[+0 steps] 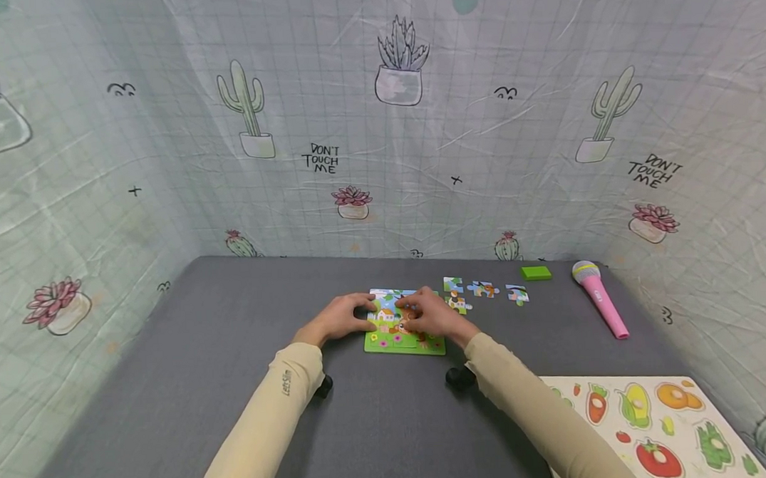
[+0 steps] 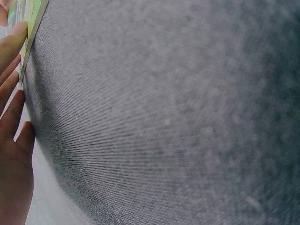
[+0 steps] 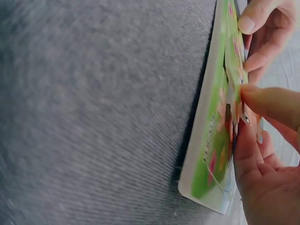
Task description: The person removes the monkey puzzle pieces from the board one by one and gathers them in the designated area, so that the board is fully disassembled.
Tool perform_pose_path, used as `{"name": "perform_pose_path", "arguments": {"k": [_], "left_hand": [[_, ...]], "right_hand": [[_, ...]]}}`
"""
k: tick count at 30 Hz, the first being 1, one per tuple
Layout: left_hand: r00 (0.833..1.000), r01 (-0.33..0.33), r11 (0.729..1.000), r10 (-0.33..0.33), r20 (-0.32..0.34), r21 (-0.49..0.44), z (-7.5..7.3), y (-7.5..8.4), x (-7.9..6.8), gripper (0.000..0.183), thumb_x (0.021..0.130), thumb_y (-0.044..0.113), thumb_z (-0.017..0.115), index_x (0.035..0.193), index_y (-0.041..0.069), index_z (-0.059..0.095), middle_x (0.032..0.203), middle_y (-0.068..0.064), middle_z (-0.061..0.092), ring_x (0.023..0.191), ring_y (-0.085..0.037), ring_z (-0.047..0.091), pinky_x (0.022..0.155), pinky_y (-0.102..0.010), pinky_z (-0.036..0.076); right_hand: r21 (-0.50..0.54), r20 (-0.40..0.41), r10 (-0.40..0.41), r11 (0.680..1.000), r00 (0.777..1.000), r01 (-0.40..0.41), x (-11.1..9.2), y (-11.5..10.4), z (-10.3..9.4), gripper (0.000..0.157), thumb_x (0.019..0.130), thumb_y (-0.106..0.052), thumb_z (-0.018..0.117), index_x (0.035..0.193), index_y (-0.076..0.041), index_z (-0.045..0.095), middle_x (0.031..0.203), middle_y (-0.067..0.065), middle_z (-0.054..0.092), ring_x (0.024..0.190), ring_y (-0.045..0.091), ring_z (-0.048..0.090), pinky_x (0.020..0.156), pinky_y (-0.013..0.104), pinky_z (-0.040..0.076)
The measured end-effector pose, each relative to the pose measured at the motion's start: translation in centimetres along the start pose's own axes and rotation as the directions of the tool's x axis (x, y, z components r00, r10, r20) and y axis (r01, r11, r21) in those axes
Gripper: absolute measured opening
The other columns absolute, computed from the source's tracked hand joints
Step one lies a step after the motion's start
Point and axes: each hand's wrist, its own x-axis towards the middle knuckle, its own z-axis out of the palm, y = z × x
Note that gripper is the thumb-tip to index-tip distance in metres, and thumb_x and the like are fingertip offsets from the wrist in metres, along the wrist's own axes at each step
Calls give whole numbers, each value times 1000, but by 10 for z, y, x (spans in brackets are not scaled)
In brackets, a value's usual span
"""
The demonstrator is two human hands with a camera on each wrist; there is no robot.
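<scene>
On the grey fabric-textured desk before you, your bare left hand is at the left edge of the flat rectangular green-edged jigsaw puzzle, your bare right hand over its right part. Small flat multicoloured jigsaw pieces lie right of it; farther right come the rectangular green block, then the long pink microphone. The flat white picture board lies nearer you at right, and the pale cactus-printed sheet hangs behind.

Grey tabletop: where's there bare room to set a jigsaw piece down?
Widest is the grey tabletop left of the left hand, to the curtain. Another bare patch lies between the sleeves, before the jigsaw board. A smaller one sits between the pink microphone and right sleeve. Crowded: right of the board, with loose jigsaw pieces.
</scene>
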Motion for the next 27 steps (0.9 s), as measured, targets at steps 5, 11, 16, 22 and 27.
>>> {"name": "perform_pose_path", "arguments": {"k": [5, 11, 16, 22, 27], "left_hand": [[1000, 1, 1000, -1, 9, 4, 1, 1, 0, 40, 88, 27, 74, 123, 9, 67, 149, -8, 46, 140, -29, 37, 115, -47, 32], [1000, 6, 1000, -6, 12, -5, 0, 2, 0, 40, 88, 27, 74, 123, 9, 67, 149, -7, 46, 140, -29, 37, 115, -47, 32], [1000, 8, 1000, -7, 9, -14, -1, 1, 0, 40, 89, 27, 74, 123, 9, 67, 149, -8, 46, 141, -30, 36, 115, -47, 32], [1000, 11, 1000, -10, 5, -9, -2, 1, 0, 40, 89, 27, 74, 124, 8, 67, 149, -8, 46, 141, -29, 36, 115, -48, 31], [1000, 2, 1000, -2, 8, -8, -1, 2, 0, 40, 89, 27, 74, 124, 8, 67, 149, -8, 46, 140, -30, 36, 115, -47, 31]], "right_hand": [[0, 47, 27, 1000, 999, -27, -2, 0, -3, 46, 93, -1, 62, 138, 1, 53, 107, 14, 38, 86, 24, 37, 69, 35, 36], [5, 98, 17, 1000, 995, -18, -4, -1, -7, 51, 93, 3, 59, 143, 2, 47, 111, 16, 37, 87, 25, 39, 67, 35, 41], [11, 105, -6, 1000, 994, 5, -4, -1, -8, 53, 92, 5, 60, 143, 5, 45, 113, 20, 37, 90, 25, 44, 72, 35, 45], [-34, 66, -8, 999, 998, 11, -4, -2, -5, 51, 92, 6, 60, 141, 2, 49, 113, 15, 40, 89, 22, 44, 76, 34, 46], [-41, 35, 2, 999, 999, 0, -5, -4, -4, 49, 90, 5, 60, 139, 0, 53, 113, 12, 42, 90, 22, 42, 76, 35, 45]]}}
